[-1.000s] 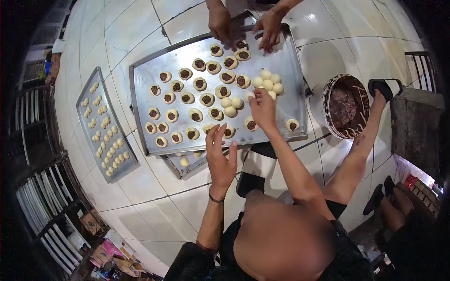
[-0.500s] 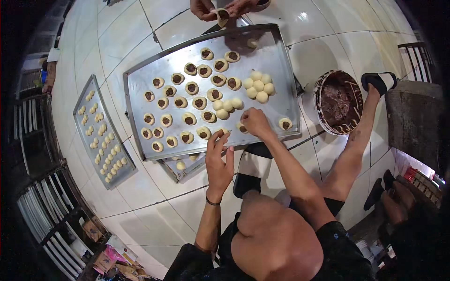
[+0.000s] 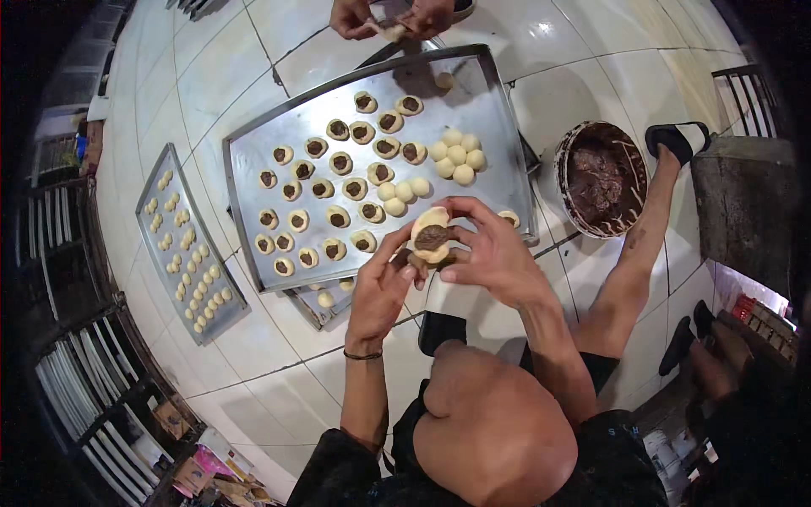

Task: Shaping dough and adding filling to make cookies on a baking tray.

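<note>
My left hand (image 3: 382, 287) and my right hand (image 3: 488, 251) meet above the near edge of a large metal tray (image 3: 486, 80). Between their fingertips they hold a pale dough piece (image 3: 431, 235) with dark brown filling in its middle. On the tray lie several filled dough pieces (image 3: 338, 160) in rows and a cluster of plain dough balls (image 3: 456, 156). A round bowl of dark chocolate filling (image 3: 601, 179) stands on the floor to the right of the tray.
Another person's hands (image 3: 390, 17) work a dough piece at the tray's far edge. A smaller tray of small pale pieces (image 3: 187, 245) lies at the left. A partly hidden tray (image 3: 317, 302) sits under the large one. Wire racks line the left; my leg and sandal (image 3: 676, 139) stretch right.
My hands have come together and lifted toward the camera, holding a filled dough piece. One second ago my right hand was down on the tray and my left hand was open.
</note>
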`<state>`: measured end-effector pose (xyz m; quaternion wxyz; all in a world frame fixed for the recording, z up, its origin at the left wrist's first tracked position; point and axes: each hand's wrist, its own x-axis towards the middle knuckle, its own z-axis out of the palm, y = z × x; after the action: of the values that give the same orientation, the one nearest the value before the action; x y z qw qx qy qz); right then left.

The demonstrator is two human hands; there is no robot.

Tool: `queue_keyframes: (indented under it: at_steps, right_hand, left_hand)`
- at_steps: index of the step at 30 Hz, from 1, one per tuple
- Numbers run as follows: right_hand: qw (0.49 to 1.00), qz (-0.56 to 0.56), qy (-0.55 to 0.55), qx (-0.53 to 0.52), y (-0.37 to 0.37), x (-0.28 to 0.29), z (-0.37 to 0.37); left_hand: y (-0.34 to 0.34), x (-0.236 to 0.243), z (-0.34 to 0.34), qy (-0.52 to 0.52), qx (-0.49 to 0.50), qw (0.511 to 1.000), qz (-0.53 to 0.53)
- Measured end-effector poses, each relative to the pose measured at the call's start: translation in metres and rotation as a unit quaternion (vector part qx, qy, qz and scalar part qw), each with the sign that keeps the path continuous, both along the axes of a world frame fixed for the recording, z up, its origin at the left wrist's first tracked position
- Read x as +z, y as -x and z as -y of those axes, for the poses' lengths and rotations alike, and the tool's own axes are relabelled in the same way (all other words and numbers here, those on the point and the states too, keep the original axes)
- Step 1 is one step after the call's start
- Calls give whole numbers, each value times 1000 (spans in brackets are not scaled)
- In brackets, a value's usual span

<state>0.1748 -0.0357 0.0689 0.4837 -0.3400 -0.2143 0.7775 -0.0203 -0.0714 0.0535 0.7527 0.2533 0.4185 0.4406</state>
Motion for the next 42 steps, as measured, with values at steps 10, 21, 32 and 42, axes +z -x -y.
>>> queue_keyframes:
  at_steps: [10,21,32,42]
  right_hand:
    - [874,403,-266,-43,-21,12,18]
    - [862,429,-250,-98,-15,24,14]
    - [988,151,-4,-41,7,32,12]
    - [881,407,-232,-62,17,36,19]
  left_hand:
    - [-64,10,-7,80,159,971,158]
    - [-68,8,-9,127,200,959,158]
    - [-42,13,-4,-112,127,984,57]
    - [-37,11,-8,5,188,978,88]
